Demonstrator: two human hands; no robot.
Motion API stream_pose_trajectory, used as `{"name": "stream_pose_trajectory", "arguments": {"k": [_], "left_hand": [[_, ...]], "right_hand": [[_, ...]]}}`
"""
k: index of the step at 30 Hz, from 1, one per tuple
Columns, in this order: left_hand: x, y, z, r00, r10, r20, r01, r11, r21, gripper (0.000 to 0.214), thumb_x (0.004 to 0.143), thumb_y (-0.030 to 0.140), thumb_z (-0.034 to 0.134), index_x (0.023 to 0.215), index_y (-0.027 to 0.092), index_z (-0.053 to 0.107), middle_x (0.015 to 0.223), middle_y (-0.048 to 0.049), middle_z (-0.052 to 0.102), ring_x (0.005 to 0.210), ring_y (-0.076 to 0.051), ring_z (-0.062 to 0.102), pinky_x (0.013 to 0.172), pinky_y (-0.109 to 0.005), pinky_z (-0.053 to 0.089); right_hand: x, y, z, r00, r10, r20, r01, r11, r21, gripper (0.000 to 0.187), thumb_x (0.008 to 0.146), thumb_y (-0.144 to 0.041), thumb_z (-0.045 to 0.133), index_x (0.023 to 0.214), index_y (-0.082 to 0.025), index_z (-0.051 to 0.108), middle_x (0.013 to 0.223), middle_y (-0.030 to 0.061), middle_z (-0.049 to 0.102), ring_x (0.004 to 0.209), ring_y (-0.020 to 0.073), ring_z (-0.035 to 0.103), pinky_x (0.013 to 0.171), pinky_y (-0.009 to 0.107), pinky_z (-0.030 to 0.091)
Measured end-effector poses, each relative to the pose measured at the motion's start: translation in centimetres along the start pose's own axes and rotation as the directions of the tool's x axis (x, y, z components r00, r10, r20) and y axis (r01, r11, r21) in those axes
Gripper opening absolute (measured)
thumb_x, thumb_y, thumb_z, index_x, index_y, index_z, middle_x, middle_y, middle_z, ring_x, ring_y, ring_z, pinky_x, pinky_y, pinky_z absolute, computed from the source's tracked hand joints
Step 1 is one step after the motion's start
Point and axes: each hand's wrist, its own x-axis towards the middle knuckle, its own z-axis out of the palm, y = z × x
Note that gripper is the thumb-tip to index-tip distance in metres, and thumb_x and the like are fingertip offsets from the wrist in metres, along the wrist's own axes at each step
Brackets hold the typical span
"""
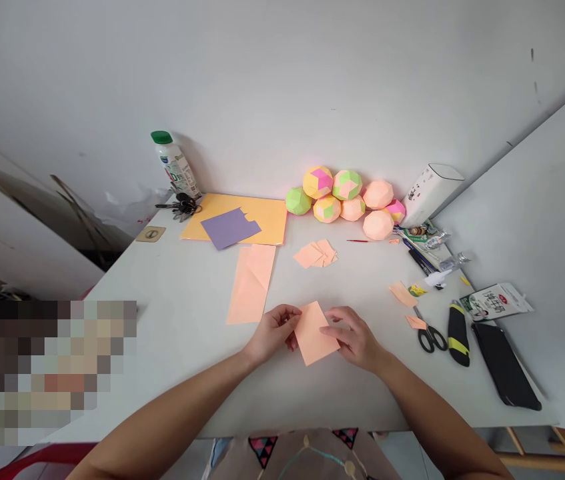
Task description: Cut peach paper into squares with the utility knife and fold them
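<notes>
A small peach paper piece (316, 335) is held up between both hands over the front of the table. My left hand (278, 328) pinches its left edge between thumb and fingers. On the right edge, my right hand (355, 337) grips the same piece, with a finger across its face and others partly hidden behind. Farther back lies a small pile of cut peach paper pieces (316, 254). To the left of it is a larger folded peach sheet (253, 283).
Several faceted paper balls (347, 185) are grouped against the wall. Scissors (432, 339), a utility knife (458, 333), a glue bottle (425, 285) and a black case (506, 365) lie rightward. Purple paper (231, 228) rests on yellow sheets (275, 223); a bottle (176, 163) stands behind.
</notes>
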Motion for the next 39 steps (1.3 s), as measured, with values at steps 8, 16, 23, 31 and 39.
{"name": "stream_pose_trajectory", "arguments": {"k": [8,16,23,31,39], "left_hand": [[0.0,-1.7,-0.2,0.890,0.442,0.109,-0.405,0.660,0.633,0.017,0.087,0.023,0.045,0.095,0.017,0.059,0.082,-0.0042,0.059,0.064,-0.013,0.055,0.056,-0.026,0.046],[-0.8,-1.3,0.3,0.682,0.554,0.478,-0.598,0.046,0.800,0.019,0.088,0.009,0.041,0.080,0.016,0.057,0.090,-0.0091,0.057,0.092,-0.022,0.054,0.077,-0.036,0.049],[-1.9,-1.0,1.2,0.716,0.443,0.539,-0.579,-0.054,0.814,0.013,0.081,0.019,0.057,0.093,0.014,0.056,0.095,-0.0118,0.057,0.090,-0.027,0.054,0.076,-0.041,0.048],[-2.1,-1.2,0.7,0.734,0.420,0.534,-0.568,-0.051,0.821,0.015,0.075,0.008,0.054,0.089,0.014,0.058,0.098,-0.0125,0.059,0.100,-0.029,0.054,0.077,-0.040,0.050],[-2.4,-1.8,1.2,0.749,0.502,0.433,-0.506,0.011,0.862,0.009,0.083,0.013,0.050,0.088,0.015,0.057,0.095,-0.0114,0.056,0.100,-0.028,0.054,0.078,-0.043,0.051]], "right_hand": [[-0.2,0.3,0.2,0.984,-0.072,0.164,0.063,0.996,0.057,0.026,0.083,-0.006,0.044,0.090,-0.022,0.064,0.091,0.0052,0.069,0.100,0.0193,0.060,0.082,0.036,0.052],[-0.1,0.1,-0.5,0.961,0.020,0.277,-0.042,0.997,0.072,0.022,0.084,-0.011,0.047,0.083,-0.023,0.066,0.087,0.0051,0.070,0.093,0.0200,0.064,0.081,0.038,0.052],[0.2,0.2,-1.0,0.957,0.058,0.285,-0.118,0.973,0.198,0.012,0.085,-0.018,0.054,0.082,-0.022,0.065,0.085,0.0053,0.071,0.090,0.0198,0.065,0.083,0.037,0.051],[0.0,-0.1,-0.1,0.879,0.431,0.203,-0.475,0.827,0.301,0.020,0.087,-0.036,0.057,0.078,-0.020,0.066,0.082,0.0056,0.069,0.077,0.0178,0.064,0.069,0.031,0.053],[0.4,-0.8,0.9,0.817,0.561,0.134,-0.577,0.797,0.179,0.019,0.086,-0.029,0.054,0.071,-0.020,0.061,0.069,0.0027,0.063,0.061,0.0146,0.055,0.057,0.028,0.045]]}}
